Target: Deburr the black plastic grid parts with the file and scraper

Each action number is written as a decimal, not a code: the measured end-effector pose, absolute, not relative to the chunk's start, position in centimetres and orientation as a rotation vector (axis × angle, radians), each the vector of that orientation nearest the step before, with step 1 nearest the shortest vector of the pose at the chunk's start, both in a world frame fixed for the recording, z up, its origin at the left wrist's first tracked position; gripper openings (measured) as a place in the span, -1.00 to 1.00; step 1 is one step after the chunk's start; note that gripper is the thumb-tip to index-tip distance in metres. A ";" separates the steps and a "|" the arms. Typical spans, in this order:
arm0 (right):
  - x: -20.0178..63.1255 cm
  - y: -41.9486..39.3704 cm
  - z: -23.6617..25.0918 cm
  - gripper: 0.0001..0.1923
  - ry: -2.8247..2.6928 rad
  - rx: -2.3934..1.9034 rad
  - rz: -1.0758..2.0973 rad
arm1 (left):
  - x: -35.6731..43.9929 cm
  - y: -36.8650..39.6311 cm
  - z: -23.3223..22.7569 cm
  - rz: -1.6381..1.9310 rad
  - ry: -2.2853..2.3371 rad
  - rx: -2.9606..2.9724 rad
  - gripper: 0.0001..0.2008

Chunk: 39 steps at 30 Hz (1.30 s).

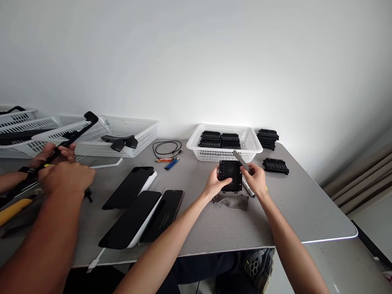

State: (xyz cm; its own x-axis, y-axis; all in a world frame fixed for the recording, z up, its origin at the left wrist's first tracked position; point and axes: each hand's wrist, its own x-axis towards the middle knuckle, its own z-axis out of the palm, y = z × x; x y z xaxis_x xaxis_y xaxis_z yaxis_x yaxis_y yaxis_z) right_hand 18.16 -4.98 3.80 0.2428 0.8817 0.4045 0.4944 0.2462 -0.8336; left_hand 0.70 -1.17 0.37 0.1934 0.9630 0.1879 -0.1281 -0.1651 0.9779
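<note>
My left hand (218, 184) grips a black plastic part (231, 175) by its left side, thumb across its face. The part is squarish, with rows of small teeth along its sides, and is held up above the table. In my right hand (256, 178) is a flat grey bar (241, 161), pinched between thumb and fingers. The bar slants along the part's upper right edge; whether they touch I cannot tell. Below them a crumpled grey-brown cloth (232, 201) lies on the table, and a white marker-like stick (248, 188) is partly hidden behind my right hand.
A white basket (225, 154) holds several similar black parts. More are stacked (268, 139) to its right, with others (275, 165) nearer. Phones (131, 220), a cable (167, 143) and lighters (172, 163) lie left. A co-worker's hands (65, 173) hold a long black piece by other baskets (131, 151).
</note>
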 end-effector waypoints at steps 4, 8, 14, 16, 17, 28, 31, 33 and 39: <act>18.1 -4.9 3.7 -0.62 -1.502 -1.407 0.414 | 1.1 -1.2 0.0 1.259 0.827 1.359 -0.45; 18.3 -4.5 3.3 -0.57 -1.549 -1.391 0.338 | 0.9 -0.8 -0.4 1.387 0.889 1.338 -0.44; 19.1 -4.1 2.8 -0.55 -1.430 -1.372 0.295 | 0.5 -0.2 -0.9 1.435 0.924 1.371 -0.46; 19.5 -4.0 2.6 -0.55 -1.381 -1.399 0.318 | 0.4 -0.1 -1.0 1.439 0.919 1.387 -0.46; 19.6 -3.9 2.5 -0.55 -1.358 -1.419 0.335 | 0.4 -0.1 -1.1 1.445 0.919 1.392 -0.46; 18.4 -4.6 2.7 -0.53 -1.476 -1.336 0.532 | 0.1 -0.2 -1.4 1.474 1.124 1.644 -0.56; 16.9 -5.2 2.8 -0.54 -1.580 -1.329 0.507 | 0.2 -0.6 -1.0 1.465 1.180 1.684 -0.62; 16.1 -5.4 2.6 -0.55 -1.594 -1.348 0.463 | 0.3 -0.8 -0.9 1.469 1.209 1.704 -0.64; 15.4 -5.4 2.0 -0.58 -1.593 -1.413 0.376 | 0.6 -1.2 -1.1 1.469 1.229 1.734 -0.64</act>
